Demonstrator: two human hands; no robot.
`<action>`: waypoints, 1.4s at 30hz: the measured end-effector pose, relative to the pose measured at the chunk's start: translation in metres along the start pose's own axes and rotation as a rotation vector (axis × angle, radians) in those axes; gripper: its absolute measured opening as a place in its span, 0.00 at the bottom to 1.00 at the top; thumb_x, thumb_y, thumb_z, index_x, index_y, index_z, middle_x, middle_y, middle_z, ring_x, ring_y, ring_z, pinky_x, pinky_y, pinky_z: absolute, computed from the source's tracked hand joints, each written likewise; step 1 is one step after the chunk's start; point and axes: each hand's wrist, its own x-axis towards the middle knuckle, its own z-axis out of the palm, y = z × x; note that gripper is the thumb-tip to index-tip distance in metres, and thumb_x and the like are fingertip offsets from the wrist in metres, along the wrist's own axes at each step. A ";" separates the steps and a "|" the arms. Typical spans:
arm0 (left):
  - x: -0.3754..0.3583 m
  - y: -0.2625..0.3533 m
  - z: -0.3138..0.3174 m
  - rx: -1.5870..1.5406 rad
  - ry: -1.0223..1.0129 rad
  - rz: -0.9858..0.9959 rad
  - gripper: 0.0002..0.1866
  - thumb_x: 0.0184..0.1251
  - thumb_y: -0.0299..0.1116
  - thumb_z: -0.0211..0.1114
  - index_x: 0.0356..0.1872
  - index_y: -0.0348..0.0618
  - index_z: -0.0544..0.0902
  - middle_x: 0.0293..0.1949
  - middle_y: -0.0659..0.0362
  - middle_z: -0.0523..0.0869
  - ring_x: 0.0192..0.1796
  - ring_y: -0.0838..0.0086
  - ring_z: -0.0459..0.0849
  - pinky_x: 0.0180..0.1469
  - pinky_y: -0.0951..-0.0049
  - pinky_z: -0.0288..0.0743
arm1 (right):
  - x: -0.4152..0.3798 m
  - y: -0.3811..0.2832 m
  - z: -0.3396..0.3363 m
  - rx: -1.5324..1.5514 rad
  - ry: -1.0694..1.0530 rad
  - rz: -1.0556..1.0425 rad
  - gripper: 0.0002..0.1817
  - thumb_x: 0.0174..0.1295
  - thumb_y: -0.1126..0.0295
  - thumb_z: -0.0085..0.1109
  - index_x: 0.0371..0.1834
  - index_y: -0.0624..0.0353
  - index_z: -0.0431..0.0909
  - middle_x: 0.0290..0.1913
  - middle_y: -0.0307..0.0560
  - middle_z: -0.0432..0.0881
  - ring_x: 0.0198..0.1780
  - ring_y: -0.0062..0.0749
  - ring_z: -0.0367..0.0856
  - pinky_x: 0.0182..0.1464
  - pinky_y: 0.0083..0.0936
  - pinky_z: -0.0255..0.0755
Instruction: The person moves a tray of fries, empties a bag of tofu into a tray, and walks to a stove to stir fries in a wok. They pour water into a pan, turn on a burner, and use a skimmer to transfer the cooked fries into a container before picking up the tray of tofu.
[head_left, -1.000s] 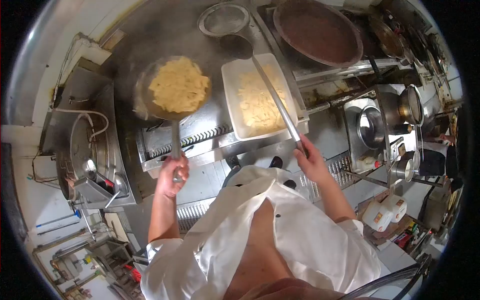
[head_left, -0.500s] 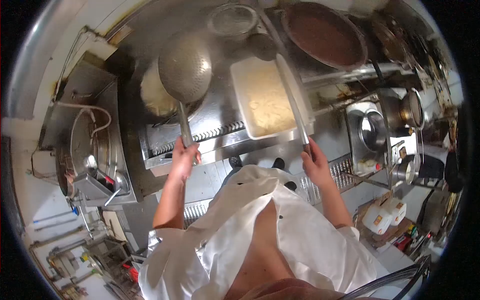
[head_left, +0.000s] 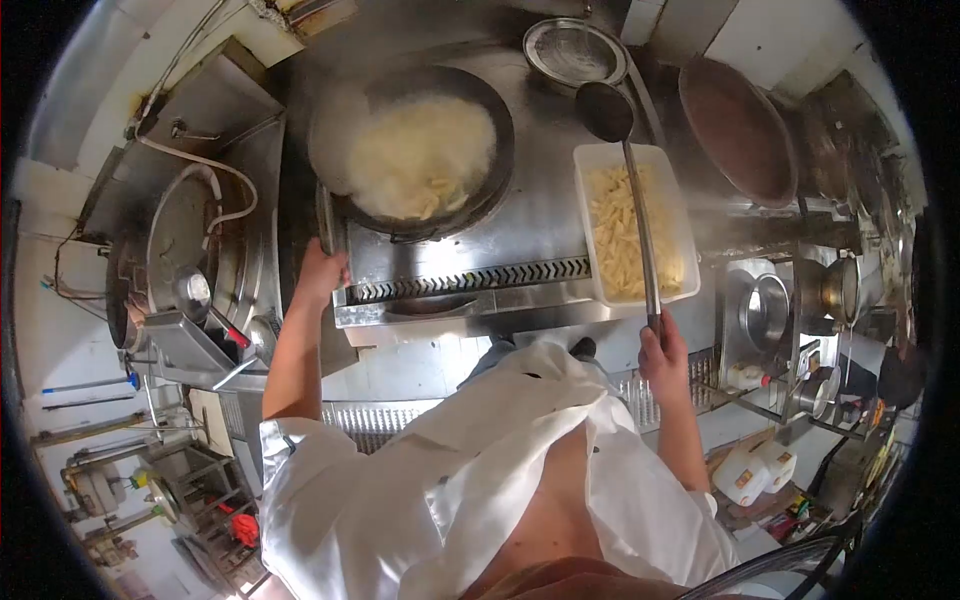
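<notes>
The left hand (head_left: 325,272) gripped a handle (head_left: 326,215) left of the steaming wok (head_left: 504,130), while the right hand (head_left: 664,355) held a ladle (head_left: 605,112) over the white tub (head_left: 668,170).

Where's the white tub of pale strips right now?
In the head view, the white tub stands right of the steaming wok, the ladle crossing over it, the right hand just below.

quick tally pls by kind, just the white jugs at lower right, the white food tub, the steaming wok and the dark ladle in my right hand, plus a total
white jugs: 2
white tub: 1
steaming wok: 1
dark ladle: 1
total: 5
</notes>
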 end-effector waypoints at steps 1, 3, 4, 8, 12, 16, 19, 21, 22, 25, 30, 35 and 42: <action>-0.005 0.002 -0.001 -0.128 -0.110 -0.068 0.08 0.61 0.22 0.60 0.40 0.33 0.73 0.23 0.54 0.78 0.20 0.70 0.77 0.21 0.69 0.72 | -0.001 -0.001 0.006 0.018 0.008 0.010 0.30 0.73 0.70 0.55 0.76 0.57 0.59 0.26 0.29 0.68 0.19 0.12 0.63 0.19 0.16 0.60; -0.001 -0.011 -0.001 -0.248 -0.194 -0.213 0.09 0.62 0.22 0.60 0.42 0.35 0.72 0.25 0.56 0.78 0.22 0.72 0.77 0.21 0.72 0.72 | -0.003 -0.004 0.016 0.033 0.021 0.020 0.30 0.73 0.69 0.55 0.76 0.57 0.59 0.25 0.29 0.67 0.19 0.12 0.63 0.18 0.16 0.60; 0.003 -0.017 0.000 -0.364 -0.274 -0.357 0.11 0.63 0.23 0.61 0.44 0.36 0.72 0.27 0.57 0.78 0.23 0.75 0.76 0.21 0.76 0.71 | -0.003 -0.007 0.022 0.019 0.018 0.014 0.30 0.73 0.69 0.55 0.76 0.57 0.59 0.25 0.29 0.67 0.19 0.12 0.64 0.19 0.16 0.60; 0.013 -0.026 0.014 -0.588 -0.433 -0.597 0.05 0.66 0.25 0.60 0.38 0.37 0.74 0.28 0.60 0.77 0.23 0.79 0.76 0.21 0.77 0.70 | -0.005 -0.018 0.039 -0.021 0.012 0.000 0.29 0.73 0.69 0.55 0.75 0.58 0.60 0.26 0.29 0.68 0.19 0.12 0.64 0.19 0.15 0.60; 0.024 -0.033 0.042 -0.959 -0.712 -0.773 0.05 0.69 0.29 0.59 0.34 0.40 0.74 0.26 0.65 0.72 0.24 0.82 0.73 0.24 0.78 0.71 | -0.005 -0.017 0.046 -0.015 -0.002 -0.009 0.29 0.73 0.69 0.55 0.75 0.58 0.60 0.27 0.29 0.68 0.20 0.12 0.64 0.19 0.15 0.60; 0.033 -0.035 0.052 -1.202 -0.855 -0.802 0.03 0.70 0.27 0.56 0.39 0.39 0.73 0.28 0.65 0.71 0.26 0.81 0.72 0.26 0.79 0.70 | -0.007 -0.021 0.054 -0.016 -0.032 -0.026 0.28 0.73 0.69 0.55 0.74 0.53 0.62 0.24 0.28 0.65 0.18 0.11 0.61 0.18 0.14 0.56; 0.031 -0.041 0.053 -1.214 -0.884 -0.803 0.04 0.70 0.27 0.56 0.42 0.38 0.74 0.28 0.65 0.72 0.26 0.81 0.72 0.26 0.79 0.69 | -0.012 -0.021 0.057 -0.055 -0.027 -0.039 0.28 0.73 0.70 0.54 0.75 0.52 0.61 0.24 0.28 0.66 0.18 0.11 0.62 0.18 0.14 0.58; 0.026 -0.039 0.052 -1.160 -0.843 -0.700 0.06 0.69 0.27 0.57 0.44 0.38 0.74 0.29 0.64 0.72 0.25 0.81 0.70 0.25 0.80 0.67 | -0.011 -0.014 0.054 -0.026 -0.036 -0.030 0.28 0.74 0.71 0.53 0.76 0.52 0.61 0.25 0.28 0.66 0.19 0.12 0.63 0.18 0.15 0.59; 0.026 -0.041 0.052 -1.159 -0.843 -0.700 0.06 0.69 0.27 0.57 0.44 0.38 0.74 0.29 0.64 0.72 0.25 0.81 0.70 0.25 0.80 0.67 | -0.011 -0.014 0.053 -0.025 -0.036 -0.030 0.28 0.74 0.71 0.53 0.76 0.52 0.61 0.25 0.28 0.66 0.19 0.12 0.63 0.18 0.15 0.59; 0.022 -0.044 0.050 -1.206 -0.870 -0.706 0.08 0.69 0.27 0.57 0.47 0.38 0.75 0.30 0.64 0.72 0.25 0.81 0.69 0.25 0.80 0.64 | -0.009 -0.013 0.052 -0.031 -0.051 -0.026 0.28 0.74 0.74 0.52 0.76 0.55 0.60 0.29 0.29 0.68 0.20 0.12 0.64 0.20 0.14 0.60; 0.002 -0.034 0.042 -1.275 -0.863 -0.656 0.14 0.71 0.27 0.54 0.54 0.33 0.72 0.32 0.60 0.73 0.25 0.79 0.73 0.24 0.77 0.68 | -0.002 -0.011 0.045 0.003 -0.020 -0.002 0.28 0.74 0.72 0.53 0.76 0.50 0.60 0.27 0.29 0.67 0.19 0.12 0.63 0.19 0.14 0.59; -0.018 -0.024 0.047 -1.270 -0.825 -0.657 0.11 0.71 0.28 0.55 0.51 0.35 0.75 0.31 0.62 0.73 0.25 0.80 0.72 0.25 0.78 0.68 | 0.000 -0.018 0.035 0.049 -0.018 0.010 0.29 0.74 0.71 0.53 0.76 0.53 0.59 0.28 0.29 0.68 0.19 0.12 0.63 0.19 0.15 0.59; -0.075 -0.001 0.079 -1.072 -0.634 -0.516 0.08 0.69 0.28 0.58 0.45 0.38 0.75 0.30 0.63 0.75 0.25 0.81 0.74 0.25 0.79 0.70 | 0.011 -0.009 -0.015 -0.003 -0.059 -0.027 0.30 0.73 0.70 0.55 0.76 0.57 0.59 0.28 0.30 0.69 0.21 0.12 0.64 0.19 0.14 0.59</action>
